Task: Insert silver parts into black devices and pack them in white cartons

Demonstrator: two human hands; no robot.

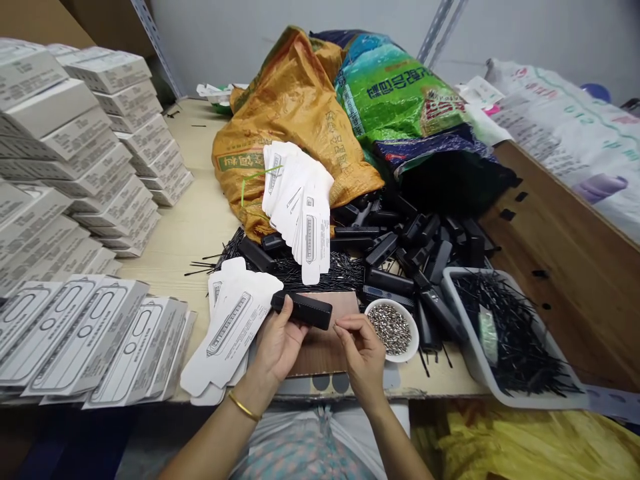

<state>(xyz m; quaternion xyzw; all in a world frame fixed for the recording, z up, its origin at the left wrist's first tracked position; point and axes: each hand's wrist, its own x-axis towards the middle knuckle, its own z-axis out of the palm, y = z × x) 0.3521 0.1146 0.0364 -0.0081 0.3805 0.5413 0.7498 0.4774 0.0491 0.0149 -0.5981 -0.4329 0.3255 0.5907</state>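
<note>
My left hand (283, 343) grips a black rectangular plastic case (303, 310), thumb on top, held level above a brown board (320, 360). Close to the case's right end is my right hand (361, 347), thumb and forefinger pinched together; whatever sits between them is too small to make out. Just right of that hand stands a white bowl (413, 343) of small shiny metal pieces (390, 328). Flat printed box blanks (237, 327) lie left of the board, and a fanned stack of similar blanks (300, 200) leans beyond it.
Folded white boxes (100, 173) are piled along the left. Many black cases (390, 280) and thin black sticks lie behind the board. A plastic tub (470, 360) of black sticks stands right, beside a cardboard wall (565, 280). Orange (295, 120) and green (390, 93) sacks fill the back.
</note>
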